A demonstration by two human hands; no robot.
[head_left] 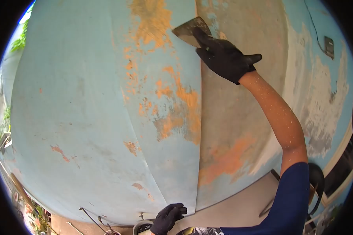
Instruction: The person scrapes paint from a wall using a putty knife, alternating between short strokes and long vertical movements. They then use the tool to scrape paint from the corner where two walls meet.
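Observation:
My right hand [225,58], in a black glove, reaches up to the wall and grips a putty knife [186,32]. The knife's wide, stained blade lies against the painted surface, close to a vertical wall edge. Its handle is mostly hidden by the glove. One digit of this hand sticks out to the side. Low in the view is my left hand [168,217], also black-gloved, its fingers curled and nothing visible in them. The light blue wall [78,98] has scraped orange patches [188,98] below the blade.
Right of the edge runs a grey-brown wall section [243,105] with an orange patch. A switch box [329,47] with a cable hangs at the upper right. Below stand a bucket [142,227] and a tap [141,216]. Plants [39,219] and a dark chair [317,184] flank the view.

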